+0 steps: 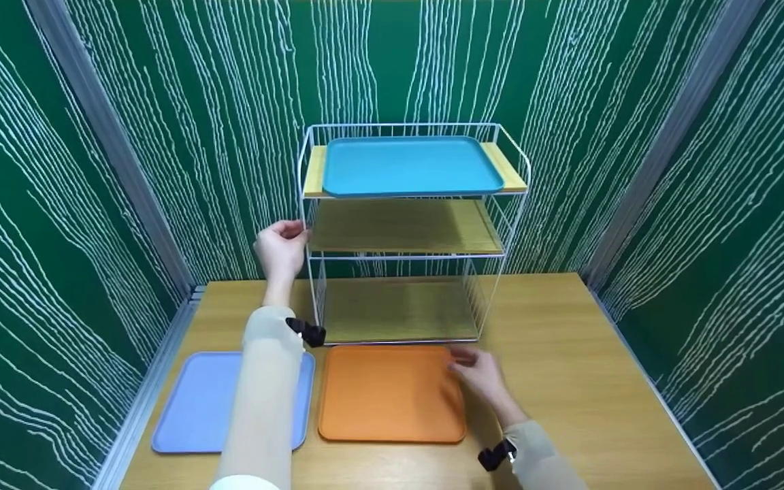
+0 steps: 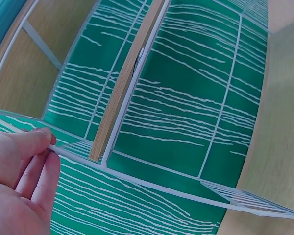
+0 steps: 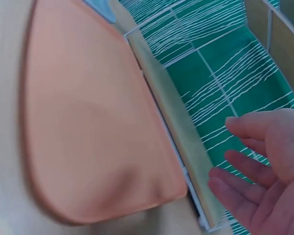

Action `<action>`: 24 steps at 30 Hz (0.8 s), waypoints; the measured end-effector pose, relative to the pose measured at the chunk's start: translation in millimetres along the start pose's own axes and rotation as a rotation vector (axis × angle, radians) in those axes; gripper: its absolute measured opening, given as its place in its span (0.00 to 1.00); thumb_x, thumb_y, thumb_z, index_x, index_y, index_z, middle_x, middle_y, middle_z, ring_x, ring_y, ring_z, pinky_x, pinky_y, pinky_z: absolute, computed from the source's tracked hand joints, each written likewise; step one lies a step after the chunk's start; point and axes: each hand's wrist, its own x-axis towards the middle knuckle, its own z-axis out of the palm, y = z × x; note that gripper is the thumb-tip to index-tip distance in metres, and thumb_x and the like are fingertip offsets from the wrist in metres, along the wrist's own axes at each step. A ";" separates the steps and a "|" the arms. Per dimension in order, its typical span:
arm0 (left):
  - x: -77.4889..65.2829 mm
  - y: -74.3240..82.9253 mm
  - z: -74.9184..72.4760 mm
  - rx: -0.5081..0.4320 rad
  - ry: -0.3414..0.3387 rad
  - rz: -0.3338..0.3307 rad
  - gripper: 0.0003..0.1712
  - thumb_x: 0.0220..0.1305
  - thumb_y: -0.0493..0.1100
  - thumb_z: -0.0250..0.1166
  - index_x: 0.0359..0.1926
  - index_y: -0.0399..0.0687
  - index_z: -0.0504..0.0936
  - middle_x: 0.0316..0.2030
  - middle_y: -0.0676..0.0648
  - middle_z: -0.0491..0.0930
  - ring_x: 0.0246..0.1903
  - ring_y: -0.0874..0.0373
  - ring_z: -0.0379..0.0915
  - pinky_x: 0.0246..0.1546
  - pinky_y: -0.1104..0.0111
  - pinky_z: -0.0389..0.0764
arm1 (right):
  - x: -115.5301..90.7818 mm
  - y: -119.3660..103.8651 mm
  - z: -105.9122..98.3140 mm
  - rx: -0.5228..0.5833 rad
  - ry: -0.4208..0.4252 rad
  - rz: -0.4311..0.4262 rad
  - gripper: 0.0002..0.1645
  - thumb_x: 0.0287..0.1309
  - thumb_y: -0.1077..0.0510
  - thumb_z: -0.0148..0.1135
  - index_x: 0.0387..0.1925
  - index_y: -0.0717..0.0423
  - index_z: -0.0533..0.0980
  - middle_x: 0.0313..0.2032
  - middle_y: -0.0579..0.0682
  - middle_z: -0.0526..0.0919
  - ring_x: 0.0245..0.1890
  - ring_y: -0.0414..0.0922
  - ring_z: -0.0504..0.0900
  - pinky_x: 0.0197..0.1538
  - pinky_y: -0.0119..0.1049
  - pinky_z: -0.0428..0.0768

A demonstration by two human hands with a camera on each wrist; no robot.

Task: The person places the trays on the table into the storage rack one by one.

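Note:
My left hand (image 1: 281, 252) pinches the front left upright of a white wire shelf rack (image 1: 408, 257), between its top and middle shelves. In the left wrist view the thumb and fingers (image 2: 39, 142) close round that thin white bar. Over the back right corner of an orange tray (image 1: 392, 395) hovers my right hand (image 1: 479, 373). The right wrist view shows its fingers (image 3: 240, 174) loosely bent and apart, with nothing between them. A blue tray (image 1: 412, 165) lies on the rack's top wooden shelf.
A lavender tray (image 1: 198, 401) lies left of the orange one, partly hidden under my left forearm. The wooden table (image 1: 555, 381) extends to the right of the rack. Green walls with white wavy lines (image 1: 229, 136) enclose the back and sides.

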 end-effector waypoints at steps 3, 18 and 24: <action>0.5 0.9 -0.3 -0.009 -0.005 -0.003 0.08 0.73 0.35 0.71 0.50 0.41 0.89 0.51 0.38 0.88 0.49 0.51 0.85 0.55 0.61 0.86 | -6.4 7.8 -2.5 -0.023 -0.028 0.026 0.22 0.62 0.71 0.70 0.57 0.76 0.80 0.52 0.73 0.86 0.51 0.63 0.89 0.51 0.43 0.88; 0.3 -1.9 -0.9 0.013 0.013 0.031 0.06 0.71 0.36 0.73 0.47 0.41 0.90 0.47 0.40 0.89 0.46 0.52 0.85 0.52 0.60 0.87 | -25.0 32.6 -14.4 0.003 -0.012 0.257 0.25 0.62 0.67 0.71 0.59 0.72 0.81 0.54 0.65 0.87 0.49 0.51 0.87 0.47 0.46 0.87; -0.3 -2.0 -0.5 0.016 0.010 0.022 0.06 0.72 0.37 0.72 0.48 0.42 0.90 0.45 0.44 0.89 0.46 0.53 0.85 0.52 0.62 0.87 | -27.5 37.3 -16.8 -0.013 -0.025 0.254 0.26 0.59 0.67 0.73 0.59 0.75 0.80 0.51 0.66 0.88 0.49 0.53 0.88 0.46 0.45 0.88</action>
